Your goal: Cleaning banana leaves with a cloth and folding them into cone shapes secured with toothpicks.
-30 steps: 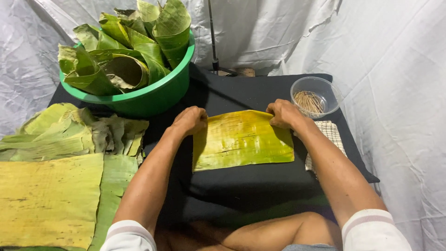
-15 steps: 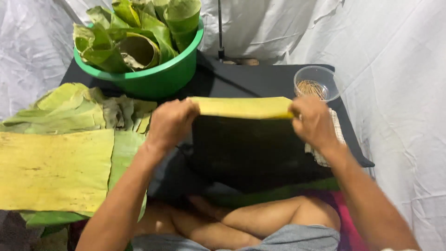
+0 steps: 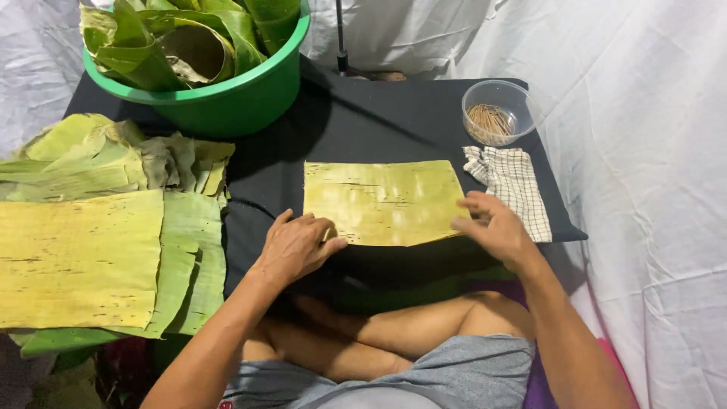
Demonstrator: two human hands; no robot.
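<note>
Leaf sheet (image 3: 382, 202), yellow-green, lies flat mid black worktop (image 3: 363, 121), left hand (image 3: 297, 246) pressing its near-left corner w/ loose fingers, right hand (image 3: 494, 225) open at near-right edge, grasping nothing, prob. to keep it flat.

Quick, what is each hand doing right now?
Left hand: open, fingertips on the near left corner of the yellow leaf piece.
Right hand: open, at its near right corner, holding nothing.

No packages, labels, signs or screens visible.
</note>
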